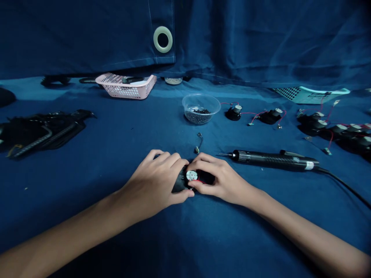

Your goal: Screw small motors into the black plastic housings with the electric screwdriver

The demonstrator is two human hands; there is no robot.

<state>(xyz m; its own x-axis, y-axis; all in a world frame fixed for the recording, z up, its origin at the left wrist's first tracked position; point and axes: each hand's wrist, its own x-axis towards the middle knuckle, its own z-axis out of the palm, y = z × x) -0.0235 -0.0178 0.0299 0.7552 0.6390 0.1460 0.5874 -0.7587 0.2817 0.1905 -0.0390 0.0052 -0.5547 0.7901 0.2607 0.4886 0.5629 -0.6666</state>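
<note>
Between my hands, on the blue cloth, lies a black plastic housing (179,184), partly covered by my fingers. My left hand (162,175) wraps over its left side and holds it. My right hand (216,175) is closed around a small round motor (191,175) with a pale end, seated at the housing's right part. A bit of red wire shows beside the motor under my right fingers. Just beyond my hands is a small connector board with a dark wire (197,148). An electric screwdriver (272,159) lies to the right, its bit pointing left.
A clear bowl of small dark screws (199,110) stands behind my hands. Several motor assemblies with red wires (321,123) lie at the right. Black parts (43,131) are piled at left. A pink basket (127,87) and a green basket (313,94) sit near the hanging curtain (246,42).
</note>
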